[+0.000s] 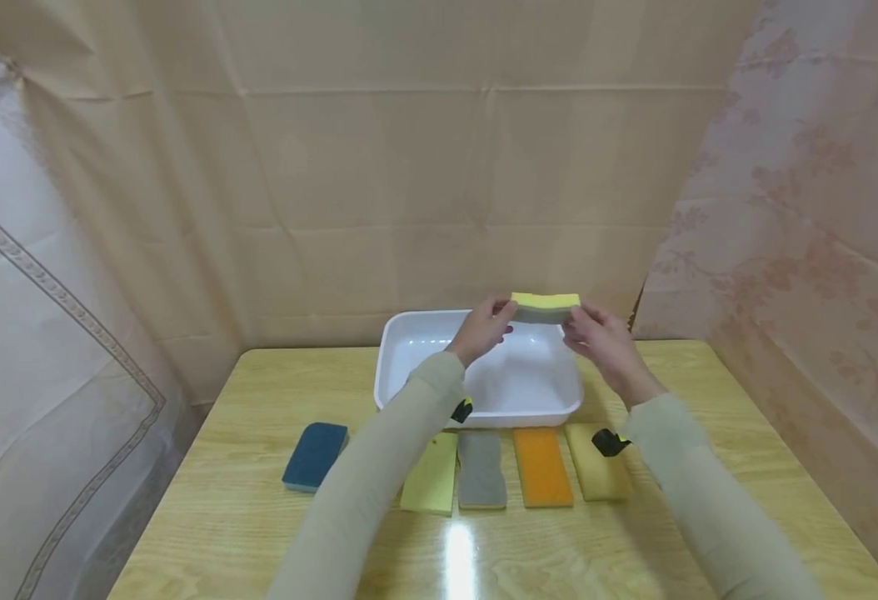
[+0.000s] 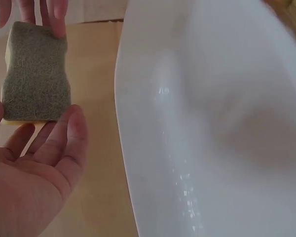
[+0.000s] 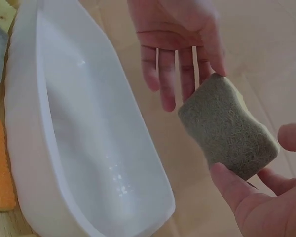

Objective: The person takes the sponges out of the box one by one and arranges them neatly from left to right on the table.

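Observation:
A yellow sponge with a grey scouring side [image 1: 546,308] is held up above the back of a white basin [image 1: 454,422]. My left hand [image 1: 481,329] pinches its left end, and my right hand [image 1: 606,343] grips the right end. Both wrist views show the rough grey face of the sponge [image 2: 36,74] and its pinched-in sides. Below in the left wrist view lies the left hand [image 2: 37,173], its fingers at one short edge. From the lower right of the right wrist view, the right hand [image 3: 271,197] reaches the opposite edge.
In front of the basin lie a pale yellow sponge [image 1: 431,475], a grey one [image 1: 481,471], an orange one [image 1: 542,468] and a yellow one [image 1: 596,475]. A dark blue sponge [image 1: 315,456] lies to the left on the wooden table [image 1: 214,500]. Cloth hangs behind and at both sides.

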The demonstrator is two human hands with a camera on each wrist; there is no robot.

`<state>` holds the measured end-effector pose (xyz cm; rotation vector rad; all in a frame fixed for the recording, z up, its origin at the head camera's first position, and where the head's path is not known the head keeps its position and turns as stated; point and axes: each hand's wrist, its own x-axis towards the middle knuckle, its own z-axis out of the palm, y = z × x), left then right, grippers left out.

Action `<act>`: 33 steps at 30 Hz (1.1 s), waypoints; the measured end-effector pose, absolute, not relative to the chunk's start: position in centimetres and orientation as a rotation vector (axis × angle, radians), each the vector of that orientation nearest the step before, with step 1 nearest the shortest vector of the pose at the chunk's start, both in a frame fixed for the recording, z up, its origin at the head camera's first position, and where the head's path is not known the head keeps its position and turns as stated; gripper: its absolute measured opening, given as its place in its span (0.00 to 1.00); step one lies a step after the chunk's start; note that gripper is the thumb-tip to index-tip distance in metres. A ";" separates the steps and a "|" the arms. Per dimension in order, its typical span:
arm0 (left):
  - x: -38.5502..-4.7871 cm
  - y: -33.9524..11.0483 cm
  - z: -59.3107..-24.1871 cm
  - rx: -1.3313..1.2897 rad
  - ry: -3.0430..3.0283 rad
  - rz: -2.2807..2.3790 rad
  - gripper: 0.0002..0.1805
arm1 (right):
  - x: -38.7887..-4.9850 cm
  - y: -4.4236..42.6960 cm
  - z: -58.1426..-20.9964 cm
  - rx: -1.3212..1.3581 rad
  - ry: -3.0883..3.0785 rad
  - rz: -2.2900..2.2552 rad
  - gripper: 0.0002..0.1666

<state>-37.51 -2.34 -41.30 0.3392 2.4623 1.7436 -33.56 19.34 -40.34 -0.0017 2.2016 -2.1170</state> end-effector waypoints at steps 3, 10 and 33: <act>-37.2 -1.8 -41.4 0.361 2.449 1.803 0.26 | -33.1 19.5 -40.2 0.015 2.183 -2.192 0.38; -36.1 -0.5 -41.7 0.375 2.461 1.856 0.24 | -32.5 20.2 -40.4 0.026 2.248 -2.224 0.38; -30.8 2.2 -42.3 0.452 2.294 2.101 0.19 | -27.8 21.6 -40.2 0.003 2.186 -2.531 0.37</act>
